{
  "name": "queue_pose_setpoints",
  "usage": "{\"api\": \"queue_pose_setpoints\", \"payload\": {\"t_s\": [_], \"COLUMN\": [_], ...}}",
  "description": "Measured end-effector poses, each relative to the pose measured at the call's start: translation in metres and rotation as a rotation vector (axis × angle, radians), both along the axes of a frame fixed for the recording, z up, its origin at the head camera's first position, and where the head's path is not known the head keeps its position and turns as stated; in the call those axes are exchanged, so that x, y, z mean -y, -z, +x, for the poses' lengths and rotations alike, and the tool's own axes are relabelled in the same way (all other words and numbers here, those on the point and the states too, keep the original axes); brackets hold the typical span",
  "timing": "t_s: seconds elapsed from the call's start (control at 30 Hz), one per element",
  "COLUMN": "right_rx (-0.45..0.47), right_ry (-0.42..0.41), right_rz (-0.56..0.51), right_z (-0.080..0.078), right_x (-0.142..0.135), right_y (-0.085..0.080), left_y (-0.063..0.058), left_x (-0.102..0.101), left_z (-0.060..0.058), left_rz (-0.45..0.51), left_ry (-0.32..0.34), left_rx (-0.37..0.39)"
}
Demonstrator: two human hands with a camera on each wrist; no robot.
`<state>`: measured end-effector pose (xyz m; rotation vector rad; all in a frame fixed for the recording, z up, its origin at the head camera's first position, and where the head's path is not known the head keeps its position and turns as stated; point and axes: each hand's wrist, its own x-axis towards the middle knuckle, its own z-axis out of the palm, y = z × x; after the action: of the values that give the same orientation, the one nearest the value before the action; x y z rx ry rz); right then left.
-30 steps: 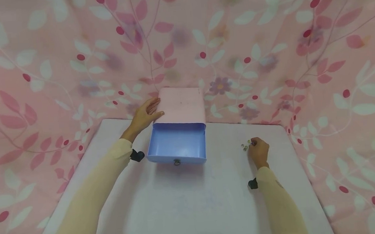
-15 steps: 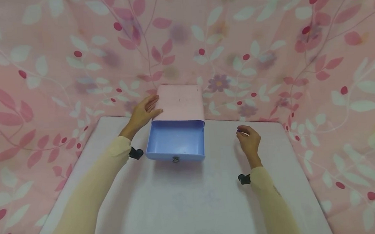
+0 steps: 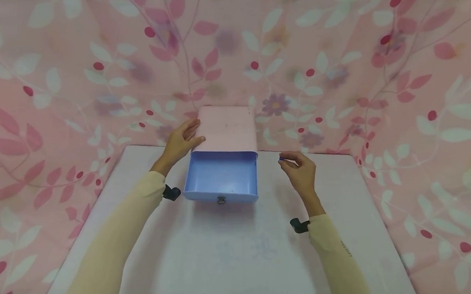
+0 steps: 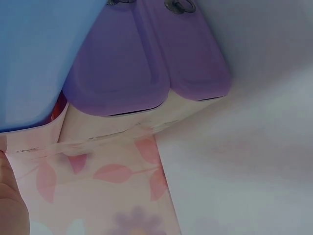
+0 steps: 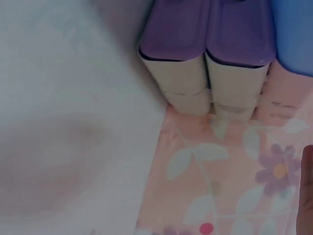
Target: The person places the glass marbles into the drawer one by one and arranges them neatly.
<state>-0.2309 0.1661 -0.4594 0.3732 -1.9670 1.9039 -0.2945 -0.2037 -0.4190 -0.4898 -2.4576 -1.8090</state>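
A pink drawer cabinet [image 3: 226, 127] stands at the back of the white table, its blue top drawer [image 3: 222, 195] pulled out with nothing seen inside. My left hand [image 3: 178, 143] rests against the cabinet's left side, fingers fairly straight and the thumb at the top edge. To the right of the drawer, my right hand [image 3: 302, 172] is raised and pinches a small dark blue piece [image 3: 281, 158] between thumb and fingertips. Most of that piece is hidden by the fingers. In the left wrist view, two purple drawers [image 4: 117, 63] below the blue one are pushed in.
The white tabletop [image 3: 234, 259] extends in front of the cabinet and to both sides. A pink floral cloth [image 3: 314, 38] hangs behind and beside the table. A metal ring pull [image 3: 221, 200] is on the blue drawer's front.
My right hand has lifted from the small glass marbles on the right and moved left toward the drawer with the blue piece. The marbles no longer show. My left hand stays in place.
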Motion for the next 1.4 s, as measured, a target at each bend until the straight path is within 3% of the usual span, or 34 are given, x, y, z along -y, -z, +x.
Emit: {"api": "queue_pose_setpoints", "payload": {"t_s": [0.2, 0.4, 0.6, 0.87, 1.1, 1.4], "right_rx": [0.003, 0.04, -0.049, -0.052, 0.022, 0.092], "right_ry": [-0.163, -0.315, -0.422, -0.53, -0.657, -0.716], "right_rz": [-0.015, 0.044, 0.228, 0.532, 0.849, 1.058], "right_z": [0.012, 0.021, 0.018, 0.007, 0.002, 0.0], "right_x": [0.021, 0.044, 0.067, 0.079, 0.087, 0.093], "right_y": [-0.016, -0.033, -0.037, -0.033, -0.037, -0.042], "left_y": [0.0, -0.005, -0.009, -0.008, -0.009, -0.007], "left_x": [0.001, 0.003, 0.005, 0.004, 0.001, -0.002], "left_z": [0.001, 0.001, 0.0, -0.001, -0.003, -0.001], "left_rz": [-0.005, 0.009, 0.004, 0.009, 0.023, 0.013], "left_ry": [0.005, 0.013, 0.002, -0.009, 0.005, 0.01], "left_rx": [0.017, 0.004, 0.016, 0.023, 0.022, 0.03]}}
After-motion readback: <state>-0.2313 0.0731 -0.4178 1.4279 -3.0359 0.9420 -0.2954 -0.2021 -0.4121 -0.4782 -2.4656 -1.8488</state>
